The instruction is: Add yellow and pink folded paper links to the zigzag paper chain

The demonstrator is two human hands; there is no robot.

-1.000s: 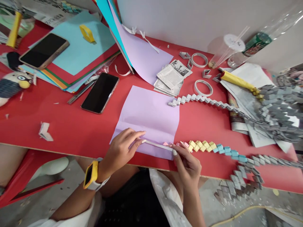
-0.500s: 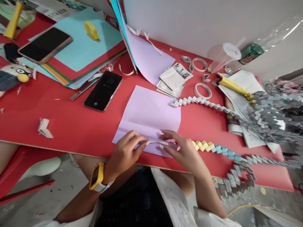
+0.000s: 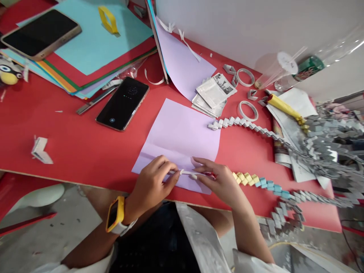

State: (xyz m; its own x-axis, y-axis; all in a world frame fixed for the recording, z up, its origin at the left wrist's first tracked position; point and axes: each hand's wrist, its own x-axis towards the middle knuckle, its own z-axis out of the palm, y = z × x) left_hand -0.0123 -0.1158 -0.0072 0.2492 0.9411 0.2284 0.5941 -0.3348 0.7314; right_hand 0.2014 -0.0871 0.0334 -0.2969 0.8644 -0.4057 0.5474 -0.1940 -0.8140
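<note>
A narrow pale paper strip (image 3: 188,172) runs between my hands, low over a creased purple sheet (image 3: 184,129). My left hand (image 3: 157,180), with a yellow-cased watch at the wrist, pinches the strip's left end between thumb and index finger. On the right, my right hand (image 3: 217,178) has thumb and fingers closed around the strip's other end; its palm side is hidden. A folded chain of yellow and blue links (image 3: 256,181) emerges from behind my right hand and turns grey farther right. The end of a second, newspaper-grey chain (image 3: 227,122) lies over the sheet's upper right corner.
A black phone (image 3: 123,104) and a metal cutter (image 3: 96,100) lie left of the sheet. Coloured papers (image 3: 133,36) with another phone (image 3: 42,34) are at upper left. Newspaper pieces (image 3: 216,91), tape rings (image 3: 248,110), a lidded cup (image 3: 286,64) and tangled grey chains (image 3: 327,144) are rightward.
The view has shifted slightly, moving the left-side items leftward in the frame. My left fingertips have moved slightly right along the strip; my right hand keeps nearly the same pose.
</note>
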